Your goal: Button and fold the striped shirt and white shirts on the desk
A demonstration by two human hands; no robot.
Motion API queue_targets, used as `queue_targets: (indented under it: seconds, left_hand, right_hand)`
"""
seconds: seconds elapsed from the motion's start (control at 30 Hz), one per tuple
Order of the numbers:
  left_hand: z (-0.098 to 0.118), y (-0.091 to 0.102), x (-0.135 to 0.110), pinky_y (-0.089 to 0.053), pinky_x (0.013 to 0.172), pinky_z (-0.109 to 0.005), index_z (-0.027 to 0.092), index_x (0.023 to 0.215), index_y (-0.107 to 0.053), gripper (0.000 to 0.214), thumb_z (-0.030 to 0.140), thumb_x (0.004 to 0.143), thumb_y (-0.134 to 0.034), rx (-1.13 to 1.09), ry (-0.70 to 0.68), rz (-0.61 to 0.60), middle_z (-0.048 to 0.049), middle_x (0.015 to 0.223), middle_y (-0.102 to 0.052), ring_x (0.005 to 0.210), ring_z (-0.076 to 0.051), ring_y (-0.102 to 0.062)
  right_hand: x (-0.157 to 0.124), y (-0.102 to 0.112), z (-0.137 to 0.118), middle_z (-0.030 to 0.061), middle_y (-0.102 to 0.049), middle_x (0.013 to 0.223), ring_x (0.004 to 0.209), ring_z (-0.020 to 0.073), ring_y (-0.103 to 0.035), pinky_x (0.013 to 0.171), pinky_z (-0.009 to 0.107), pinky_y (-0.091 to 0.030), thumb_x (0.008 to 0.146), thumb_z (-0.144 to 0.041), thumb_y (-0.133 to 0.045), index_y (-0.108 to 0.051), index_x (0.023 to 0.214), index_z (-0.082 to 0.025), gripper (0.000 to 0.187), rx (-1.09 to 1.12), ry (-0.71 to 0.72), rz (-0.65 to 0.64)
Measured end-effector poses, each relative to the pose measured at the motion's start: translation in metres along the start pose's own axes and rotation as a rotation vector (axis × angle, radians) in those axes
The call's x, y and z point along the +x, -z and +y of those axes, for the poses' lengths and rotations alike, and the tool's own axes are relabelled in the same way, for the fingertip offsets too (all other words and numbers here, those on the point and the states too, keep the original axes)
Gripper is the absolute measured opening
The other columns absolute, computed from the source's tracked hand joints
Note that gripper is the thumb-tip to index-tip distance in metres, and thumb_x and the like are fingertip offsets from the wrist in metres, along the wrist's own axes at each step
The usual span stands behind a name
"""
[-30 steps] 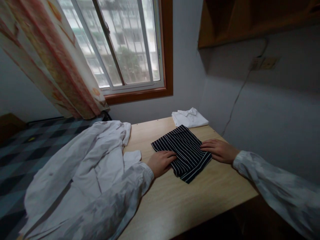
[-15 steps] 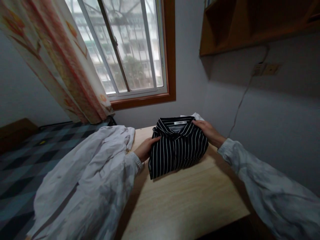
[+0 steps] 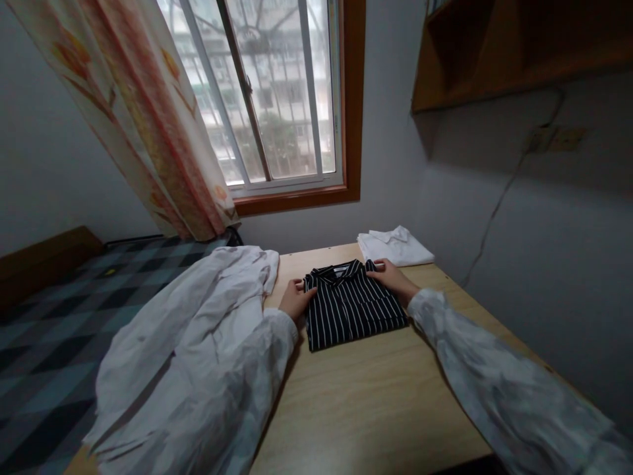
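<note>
A black shirt with white stripes (image 3: 353,307) lies folded on the light wooden table (image 3: 366,402), its collar toward the window. My left hand (image 3: 297,298) grips its left edge near the shoulder, thumb on top and fingers partly hidden. At the upper right corner, beside the collar, my right hand (image 3: 390,278) pinches the cloth. Just behind the striped shirt sits a folded white shirt (image 3: 395,247). Along the table's left side a loose white garment (image 3: 198,316) is spread out, partly covered by my left sleeve.
A bed with a dark checked cover (image 3: 44,356) stands left of the table. Behind are a window (image 3: 277,99) and a patterned curtain (image 3: 133,119). A wooden wall shelf (image 3: 475,59) hangs at upper right, with a cord (image 3: 494,211) running down the wall below.
Both hands have lowered the striped shirt from a tilted, raised position to flat on the table. The folded white shirt behind it now shows fully. The view has shifted slightly.
</note>
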State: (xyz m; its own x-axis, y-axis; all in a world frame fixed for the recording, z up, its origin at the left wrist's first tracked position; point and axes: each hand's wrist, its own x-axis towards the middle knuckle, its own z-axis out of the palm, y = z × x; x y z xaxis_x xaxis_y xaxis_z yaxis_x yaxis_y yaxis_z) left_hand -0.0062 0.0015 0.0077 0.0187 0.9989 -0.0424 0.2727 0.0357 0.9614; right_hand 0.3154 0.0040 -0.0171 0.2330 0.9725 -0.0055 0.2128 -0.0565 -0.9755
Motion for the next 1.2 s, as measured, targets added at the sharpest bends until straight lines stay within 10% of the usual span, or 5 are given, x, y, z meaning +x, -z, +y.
queue_targets:
  seconds: [0.23,0.53,0.73,0.93,1.2]
  left_hand:
    - [0.01,0.0,0.021,-0.052,0.083,-0.033,0.023,0.084,-0.058,0.025,0.039,0.095,-0.073,0.65,-0.119,0.057,-0.006,0.09,-0.074,0.092,-0.025,-0.073]
    - [0.022,0.007,-0.007,-0.051,0.088,-0.041,0.021,0.121,-0.062,0.023,0.031,0.102,-0.057,1.149,-0.397,0.116,-0.0161,0.113,-0.074,0.101,-0.032,-0.072]
    - [0.03,0.007,0.009,-0.049,0.11,-0.051,0.021,0.137,-0.065,0.042,0.032,0.096,-0.069,1.046,-0.861,-0.033,-0.0164,0.143,-0.063,0.129,-0.035,-0.061]
    - [0.012,0.0,0.004,-0.051,0.115,-0.047,0.026,0.129,-0.073,0.033,0.039,0.108,-0.053,0.878,-0.866,-0.387,-0.0099,0.142,-0.07,0.128,-0.028,-0.068]
    - [-0.004,0.025,0.004,-0.047,0.12,-0.047,0.021,0.122,-0.073,0.03,0.04,0.103,-0.059,0.788,-0.684,-0.135,-0.0142,0.137,-0.072,0.131,-0.03,-0.065]
  right_hand:
    - [0.004,0.003,0.011,0.0085,-0.078,0.101,0.095,0.023,-0.074,0.084,0.031,-0.053,0.09,-0.028,-0.077,-0.067,0.112,-0.018,0.026,-0.546,0.159,0.049]
    - [-0.023,0.003,0.004,0.013,-0.08,0.101,0.098,0.0296,-0.074,0.085,0.035,-0.049,0.103,-0.034,-0.06,-0.072,0.116,-0.021,0.022,-0.826,0.274,0.078]
    - [-0.03,-0.002,-0.021,0.0143,-0.078,0.111,0.106,0.0311,-0.071,0.094,0.04,-0.053,0.101,-0.043,-0.064,-0.069,0.125,-0.021,0.033,-0.851,0.415,0.123]
    - [-0.041,-0.002,-0.023,0.0122,-0.066,0.147,0.138,0.0308,-0.058,0.122,0.051,-0.043,0.104,-0.043,-0.063,-0.071,0.135,-0.025,0.037,-0.753,0.859,-0.28]
    - [-0.037,0.006,0.014,0.0157,-0.063,0.152,0.142,0.0317,-0.058,0.123,0.052,-0.044,0.108,-0.046,-0.053,-0.064,0.144,-0.021,0.045,-0.708,0.731,-0.074]
